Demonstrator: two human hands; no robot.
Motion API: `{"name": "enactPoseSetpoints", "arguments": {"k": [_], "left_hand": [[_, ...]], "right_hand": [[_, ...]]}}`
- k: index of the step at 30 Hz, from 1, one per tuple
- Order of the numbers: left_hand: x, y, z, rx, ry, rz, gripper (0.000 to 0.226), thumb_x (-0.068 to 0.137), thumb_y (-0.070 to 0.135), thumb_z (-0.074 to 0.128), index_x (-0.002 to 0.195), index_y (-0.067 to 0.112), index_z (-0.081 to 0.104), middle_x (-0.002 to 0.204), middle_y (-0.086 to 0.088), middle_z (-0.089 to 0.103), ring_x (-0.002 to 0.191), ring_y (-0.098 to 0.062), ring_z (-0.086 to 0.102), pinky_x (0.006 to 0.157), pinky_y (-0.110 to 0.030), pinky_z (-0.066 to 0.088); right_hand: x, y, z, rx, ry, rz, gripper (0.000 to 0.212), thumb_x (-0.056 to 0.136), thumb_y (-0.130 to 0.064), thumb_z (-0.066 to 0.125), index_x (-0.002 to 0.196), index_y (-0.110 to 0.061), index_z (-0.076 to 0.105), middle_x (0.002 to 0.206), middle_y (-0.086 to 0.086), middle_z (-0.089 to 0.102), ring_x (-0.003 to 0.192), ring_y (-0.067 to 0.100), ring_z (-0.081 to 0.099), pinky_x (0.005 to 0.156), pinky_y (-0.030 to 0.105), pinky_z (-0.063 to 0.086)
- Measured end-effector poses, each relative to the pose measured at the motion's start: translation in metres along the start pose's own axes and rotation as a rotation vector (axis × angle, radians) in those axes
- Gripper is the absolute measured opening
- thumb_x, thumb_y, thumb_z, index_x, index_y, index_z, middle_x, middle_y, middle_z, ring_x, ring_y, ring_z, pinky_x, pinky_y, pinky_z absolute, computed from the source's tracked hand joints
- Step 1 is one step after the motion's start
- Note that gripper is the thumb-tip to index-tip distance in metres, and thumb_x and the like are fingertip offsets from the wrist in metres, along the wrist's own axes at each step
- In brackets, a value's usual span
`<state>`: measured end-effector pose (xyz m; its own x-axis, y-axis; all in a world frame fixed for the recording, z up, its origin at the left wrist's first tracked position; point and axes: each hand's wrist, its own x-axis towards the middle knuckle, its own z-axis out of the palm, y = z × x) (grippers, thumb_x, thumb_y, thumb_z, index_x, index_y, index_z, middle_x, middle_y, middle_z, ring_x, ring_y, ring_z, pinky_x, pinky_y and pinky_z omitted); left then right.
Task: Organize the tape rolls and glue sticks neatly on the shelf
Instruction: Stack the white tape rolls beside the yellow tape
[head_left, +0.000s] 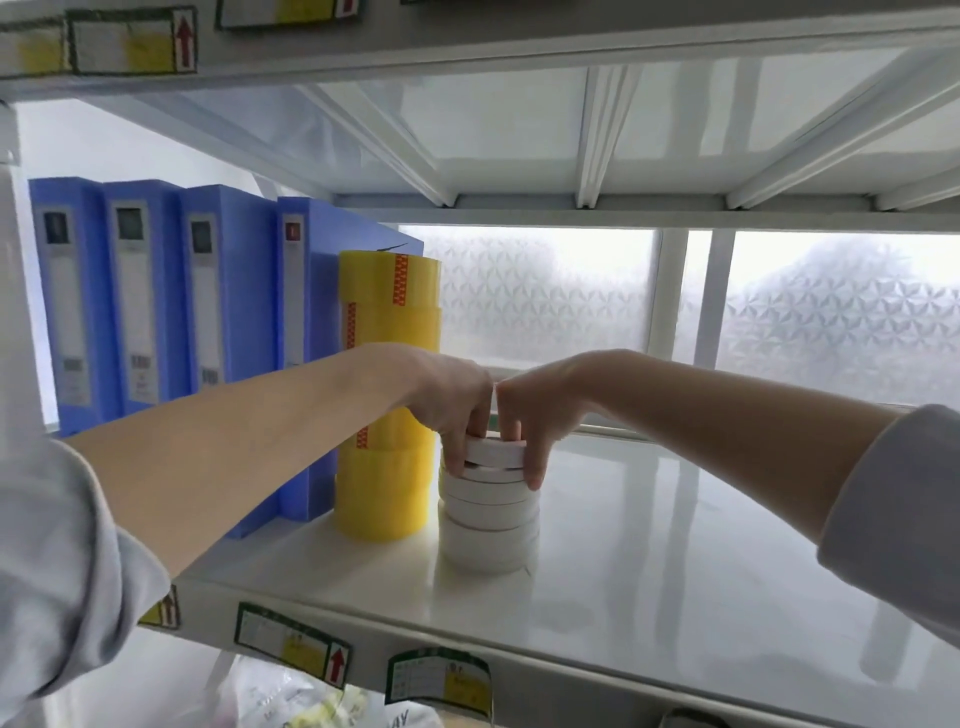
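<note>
Top white roll: I am holding the top white tape roll (496, 451) between both hands, on top of the white tape stack (489, 512) near the middle of the shelf (675, 545).
Left hand: my left hand (452, 400) is curling its fingers over the roll's rim at about 9 o'clock, pinching it.
Right hand: my right hand (535, 400) is gripping the opposite rim at about 3 o'clock, one fingertip reaching down to the roll beneath.
Handling: I am judging these rolls light and stiff, with smooth sides that could slide off-centre; the rim edges look like the best hold.
Position in grip: the roll is lying flat between my fingertips, slightly offset from the rolls below.
Neighbours: the yellow tape stack (387, 395) is standing just beside at 9 o'clock, with the blue binders (156, 301) further left.
Glue sticks: I am seeing none.
</note>
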<state>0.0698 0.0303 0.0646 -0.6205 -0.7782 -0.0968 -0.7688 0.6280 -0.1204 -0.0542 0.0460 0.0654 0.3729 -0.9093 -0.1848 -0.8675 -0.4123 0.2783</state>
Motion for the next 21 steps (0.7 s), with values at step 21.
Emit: {"name": "enactPoseSetpoints", "arguments": {"k": [21], "left_hand": [[0.006, 0.004, 0.013, -0.071, -0.017, 0.049, 0.037, 0.068, 0.021, 0.083, 0.065, 0.037, 0.049, 0.067, 0.021, 0.055, 0.064, 0.001, 0.053, 0.055, -0.013, 0.040]], "right_hand": [[-0.002, 0.000, 0.008, 0.084, 0.058, -0.058, 0.039, 0.072, -0.026, 0.079, 0.108, -0.014, 0.068, 0.072, -0.019, 0.050, 0.067, 0.001, 0.047, 0.054, 0.013, 0.032]]}}
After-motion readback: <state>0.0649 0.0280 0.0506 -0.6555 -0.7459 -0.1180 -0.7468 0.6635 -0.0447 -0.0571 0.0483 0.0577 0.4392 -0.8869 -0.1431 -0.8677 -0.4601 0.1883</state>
